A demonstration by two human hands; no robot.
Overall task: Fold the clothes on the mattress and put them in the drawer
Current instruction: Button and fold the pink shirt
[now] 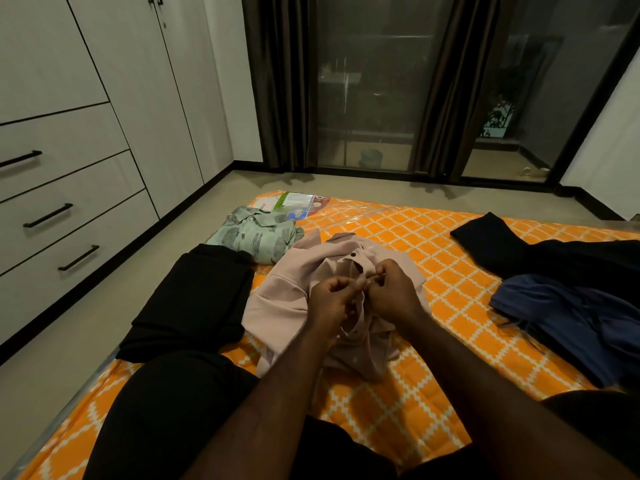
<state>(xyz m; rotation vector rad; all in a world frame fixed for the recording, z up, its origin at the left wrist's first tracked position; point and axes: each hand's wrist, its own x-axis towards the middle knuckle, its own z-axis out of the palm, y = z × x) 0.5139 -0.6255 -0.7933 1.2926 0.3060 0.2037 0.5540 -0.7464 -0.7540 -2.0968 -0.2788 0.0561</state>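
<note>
Shirt: The pink shirt (277, 299) lies bunched on the mattress (450, 341) right in front of your knees, with its front opening turned up so you can work on it.
Left hand: Your left hand (332, 299) pinches one edge of the shirt's front strip, fingers curled round the cloth.
Right hand: Your right hand (391, 292) pinches the opposite edge and touches the left. You seem to be fastening a button, probably so the front stays flat for folding.
Button: One dark button (353, 254) shows just beyond your hands, near the collar.
Folded pile: A black folded piece (194, 296) lies just left of the shirt, with a green patterned shirt (256, 233) folded beyond it. Both are on the side nearest the drawers (69, 202).
Left to fold: A blue garment (571, 313) and a black garment (519, 247) lie loose to your right, well apart from the folded ones.
Drawers: All are closed, and the folded pieces are not yet in them.
</note>
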